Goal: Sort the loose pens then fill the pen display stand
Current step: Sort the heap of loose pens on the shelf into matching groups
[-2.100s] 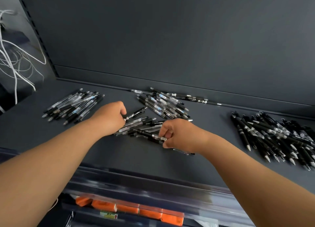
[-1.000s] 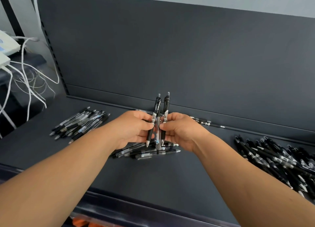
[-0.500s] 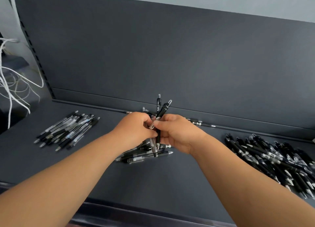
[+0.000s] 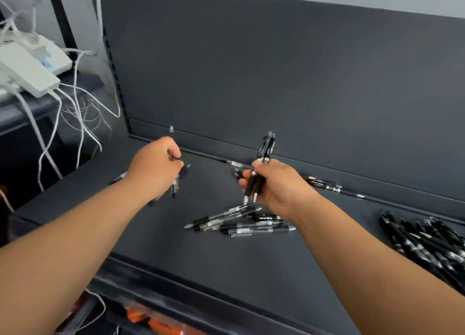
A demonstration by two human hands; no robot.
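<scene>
On a dark grey shelf [image 4: 163,246], seen from above, white cables [image 4: 75,103] hang at far left. The left hand [image 4: 156,170] is curled round one blurred pen [image 4: 173,188], held upright above the shelf. At centre, a small heap of loose pens [image 4: 241,221] lies unsorted. The right hand [image 4: 281,186] grips two black pens [image 4: 266,147], tips down. At far right lies a pile of black pens [image 4: 427,244] — sorted, it seems. Sorting looks well along but unfinished; no display stand is in view, so filling appears not begun.

Black pens [image 4: 259,176] near upright; loose pile [image 4: 241,225] flat.
</scene>
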